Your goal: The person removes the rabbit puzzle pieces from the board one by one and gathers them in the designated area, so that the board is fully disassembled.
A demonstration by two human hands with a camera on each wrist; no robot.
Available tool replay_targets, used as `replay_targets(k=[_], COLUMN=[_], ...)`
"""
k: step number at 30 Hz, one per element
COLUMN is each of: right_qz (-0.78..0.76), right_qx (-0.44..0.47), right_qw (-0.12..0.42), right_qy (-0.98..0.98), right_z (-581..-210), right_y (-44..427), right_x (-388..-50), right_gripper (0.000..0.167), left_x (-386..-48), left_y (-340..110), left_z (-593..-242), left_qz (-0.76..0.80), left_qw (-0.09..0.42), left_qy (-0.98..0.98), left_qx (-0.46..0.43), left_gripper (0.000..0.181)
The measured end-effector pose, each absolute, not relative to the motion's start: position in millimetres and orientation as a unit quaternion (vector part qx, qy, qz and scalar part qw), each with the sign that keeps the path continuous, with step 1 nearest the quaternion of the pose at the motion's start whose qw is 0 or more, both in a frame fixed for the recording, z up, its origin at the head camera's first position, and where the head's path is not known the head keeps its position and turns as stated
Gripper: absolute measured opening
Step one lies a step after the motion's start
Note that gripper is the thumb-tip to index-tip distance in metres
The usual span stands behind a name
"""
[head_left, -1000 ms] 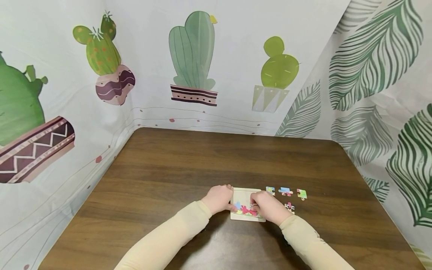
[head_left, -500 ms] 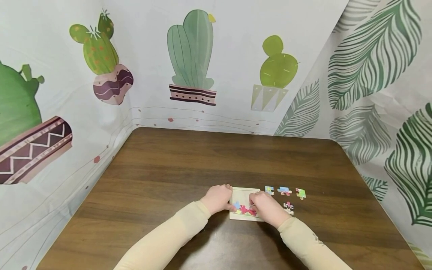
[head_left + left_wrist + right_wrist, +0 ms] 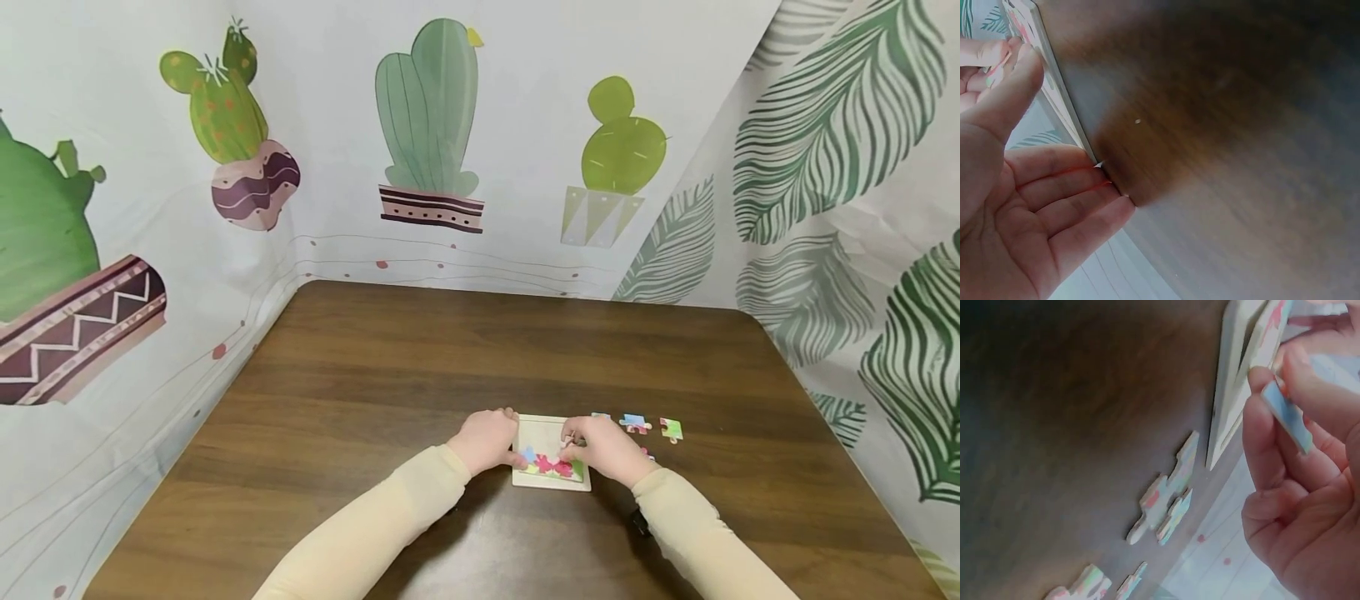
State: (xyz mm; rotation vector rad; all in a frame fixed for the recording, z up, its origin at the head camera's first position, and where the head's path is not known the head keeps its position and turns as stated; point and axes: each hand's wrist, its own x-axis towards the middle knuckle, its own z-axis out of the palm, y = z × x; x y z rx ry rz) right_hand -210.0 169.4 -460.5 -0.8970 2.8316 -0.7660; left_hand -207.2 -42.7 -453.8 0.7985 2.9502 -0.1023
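A: What is the right hand (image 3: 606, 446) doing now?
B: Its grip is pinching a puzzle piece (image 3: 1287, 417) between thumb and fingers; the right wrist view is showing the piece's pale blue surface. The hand is hovering over the right side of the wooden tray (image 3: 551, 486).

A: So it's sitting differently from half a second ago?
B: Yes, it's standing farther right and higher in the view. The red and green right end of the row of pieces (image 3: 543, 463) along the tray's near side is now showing, where the fingers were covering it.

A: And the left hand (image 3: 487, 437)?
B: That one is keeping its place at the tray's left edge, fingers lying straight and thumb reaching over the side, so its grip is staying open.

A: The loose pieces?
B: A blue-and-red piece (image 3: 634, 423) and a green piece (image 3: 671, 429) are lying unmoved on the worktop (image 3: 420, 358), right of the tray. The right hand is now hiding most of another, nearer piece that was showing more fully.
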Motion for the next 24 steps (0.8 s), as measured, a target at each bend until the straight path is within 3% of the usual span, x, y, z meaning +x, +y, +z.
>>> replay_targets(k=[9, 24], right_qz=[-0.346, -0.334], right_qx=[-0.25, -0.225], right_qw=[0.098, 0.087], right_qy=[0.899, 0.911], right_z=[-448.4, -443.1], right_y=[188.2, 250.9], right_x=[-216.1, -210.8], right_gripper=[0.016, 0.01], left_x=[-207.4, -207.3], left_y=[-42.4, -42.2], left_z=[-454.3, -454.0], left_qz=[-0.039, -0.039], left_qw=[0.037, 0.044], left_qy=[0.963, 0.963], left_qx=[0.263, 0.264], left_gripper=[0.077, 0.078])
